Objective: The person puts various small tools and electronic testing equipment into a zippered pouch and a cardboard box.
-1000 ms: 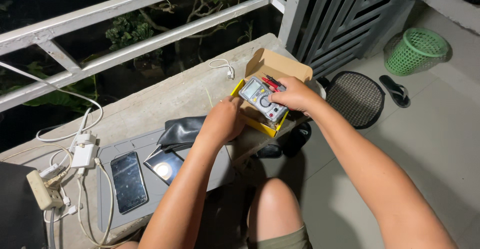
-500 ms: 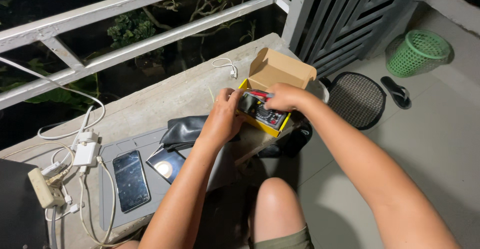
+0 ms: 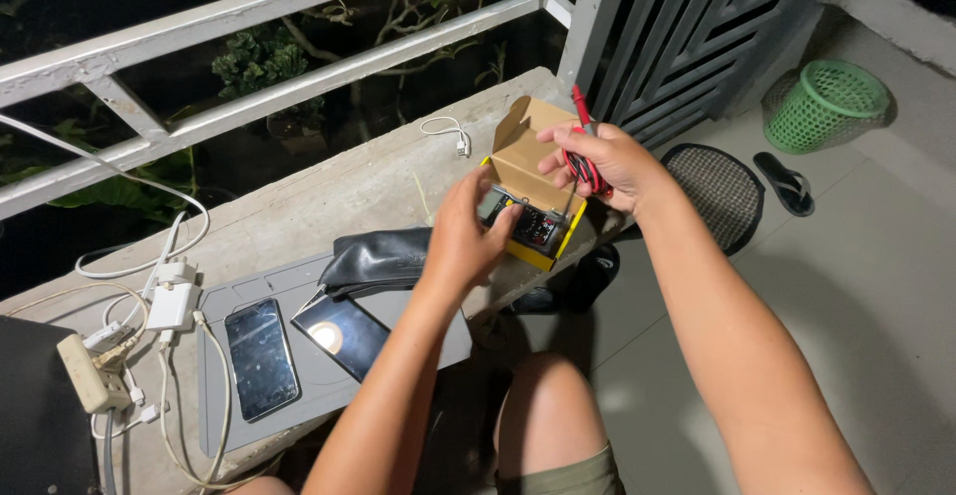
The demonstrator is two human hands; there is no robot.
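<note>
Head view: since half a second ago, the right hand [image 3: 607, 161] has lifted out of the small yellow cardboard box [image 3: 528, 181] and now pinches a coiled bundle of red and black test leads [image 3: 583, 161] above it, one red probe tip pointing up. The left hand [image 3: 468, 236], fingers curled, holds the dark meter [image 3: 528, 221] at the box's front edge, at frame centre. The box's brown flap stands open. It sits on the concrete table [image 3: 349, 196], right of a black pouch [image 3: 378, 256].
</note>
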